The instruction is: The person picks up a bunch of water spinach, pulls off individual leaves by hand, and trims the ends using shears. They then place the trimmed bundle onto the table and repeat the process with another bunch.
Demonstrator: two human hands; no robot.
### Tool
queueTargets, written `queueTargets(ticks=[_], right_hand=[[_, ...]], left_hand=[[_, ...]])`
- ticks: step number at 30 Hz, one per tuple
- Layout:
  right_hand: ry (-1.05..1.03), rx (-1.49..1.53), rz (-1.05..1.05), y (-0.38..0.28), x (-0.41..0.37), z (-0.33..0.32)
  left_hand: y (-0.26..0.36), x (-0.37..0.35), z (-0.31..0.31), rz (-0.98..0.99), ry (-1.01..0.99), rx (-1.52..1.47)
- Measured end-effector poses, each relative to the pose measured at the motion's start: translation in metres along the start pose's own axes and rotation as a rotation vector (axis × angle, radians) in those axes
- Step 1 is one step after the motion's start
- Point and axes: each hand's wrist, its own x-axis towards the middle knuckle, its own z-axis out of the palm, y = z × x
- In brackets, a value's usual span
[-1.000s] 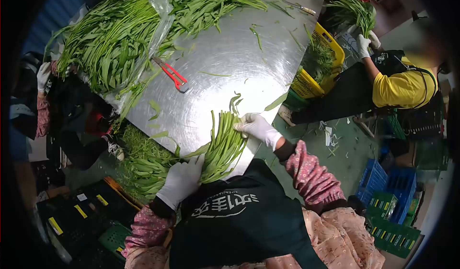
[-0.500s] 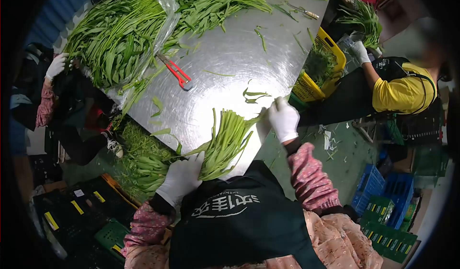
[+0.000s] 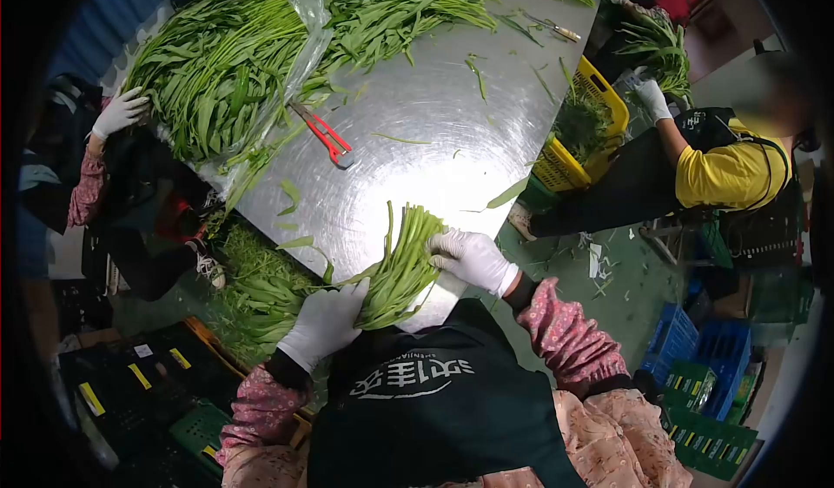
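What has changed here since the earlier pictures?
The white-gloved right hand has come back inward to the bunch of long green stems. Some curled loose leaves beyond it are gone from the shiny metal table. The white-gloved left hand still holds the bunch; the red-handled tool stayed put.

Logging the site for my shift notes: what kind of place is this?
Probably a vegetable packing room: greens heaped on a metal table, a yellow crate of greens beside it, and gloved, aproned people around it.
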Motion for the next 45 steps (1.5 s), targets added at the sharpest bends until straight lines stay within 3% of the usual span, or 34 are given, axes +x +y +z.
queueTargets(ticks=[9, 13, 22, 25, 26, 29, 33, 35, 36, 39, 42, 45], right_hand=[[-0.287, -0.234, -0.167, 0.000, 0.011, -0.014], [-0.170, -0.176, -0.297, -0.010, 0.011, -0.022], [-0.126, 0.049, -0.341, 0.006, 0.009, -0.010], [-0.105, -0.105, -0.238, 0.009, 0.003, -0.012], [-0.011, -0.317, -0.228, 0.008, 0.002, -0.009], [0.123, -0.480, -0.045, 0.022, -0.003, 0.002], [0.312, -0.613, 0.338, 0.068, -0.013, -0.022], [0.412, -0.442, 0.564, 0.078, -0.017, -0.034], [0.406, -0.296, 0.577, 0.081, -0.019, -0.038], [0.129, 0.159, 0.519, 0.046, -0.008, -0.031], [-0.183, -0.120, 0.643, 0.006, 0.013, -0.016], [-0.042, -0.323, 0.503, 0.014, 0.012, 0.002]], left_hand=[[0.001, 0.002, -0.007, 0.033, -0.012, 0.050], [-0.002, 0.002, -0.011, 0.020, -0.048, 0.039], [-0.005, 0.007, -0.018, 0.031, -0.110, 0.051], [-0.007, 0.008, -0.014, 0.012, -0.121, 0.038], [-0.006, 0.008, -0.013, 0.010, -0.120, 0.033], [-0.006, 0.008, -0.011, 0.003, -0.131, -0.006], [-0.010, 0.006, -0.011, -0.010, -0.145, -0.005], [-0.009, 0.005, -0.011, -0.020, -0.149, -0.002], [-0.009, 0.004, -0.010, -0.014, -0.143, -0.009], [-0.008, 0.008, -0.011, -0.003, -0.142, 0.004], [-0.002, 0.008, -0.015, -0.003, -0.164, 0.064], [0.002, 0.004, -0.016, 0.006, -0.142, 0.086]])
